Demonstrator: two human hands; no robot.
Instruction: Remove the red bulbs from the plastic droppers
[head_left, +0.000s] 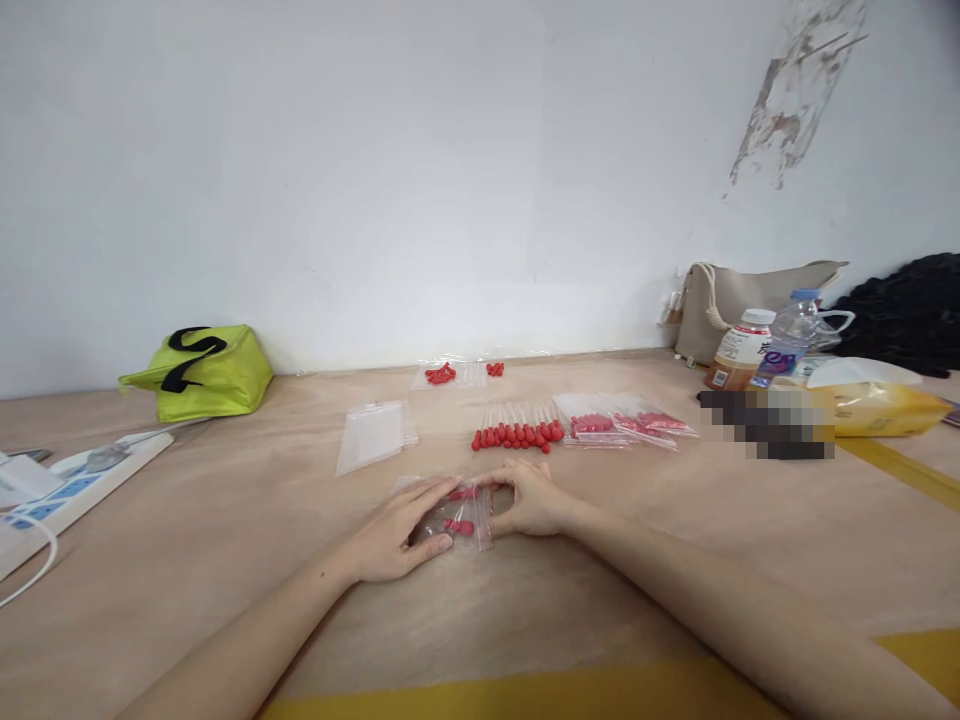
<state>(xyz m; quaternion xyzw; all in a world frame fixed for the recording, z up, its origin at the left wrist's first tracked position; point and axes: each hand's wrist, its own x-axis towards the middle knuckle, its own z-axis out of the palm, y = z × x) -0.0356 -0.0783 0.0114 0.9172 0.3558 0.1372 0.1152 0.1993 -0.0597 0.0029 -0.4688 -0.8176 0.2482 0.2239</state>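
Although clear bag (478, 512) is part-hidden | left hand (396, 532) spread | right hand (534, 498): grip unclear

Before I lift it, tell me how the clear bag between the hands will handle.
The clear bag is likely floppy, its thin film being creased. It's probably light, with small red pieces showing inside. Its shiny surface may slip.

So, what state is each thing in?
Clear plastic bag under left hand: contains red bulbs
Red-bulbed clear droppers: lined up
Filled clear plastic bags: overlapping
Whitish plastic bags: flat, stacked
White-capped plastic bottle: upright, closed
Blue-capped clear bottle: upright, closed
Yellow tissue pack: open
Lime-green fabric bag: upright; closure unclear
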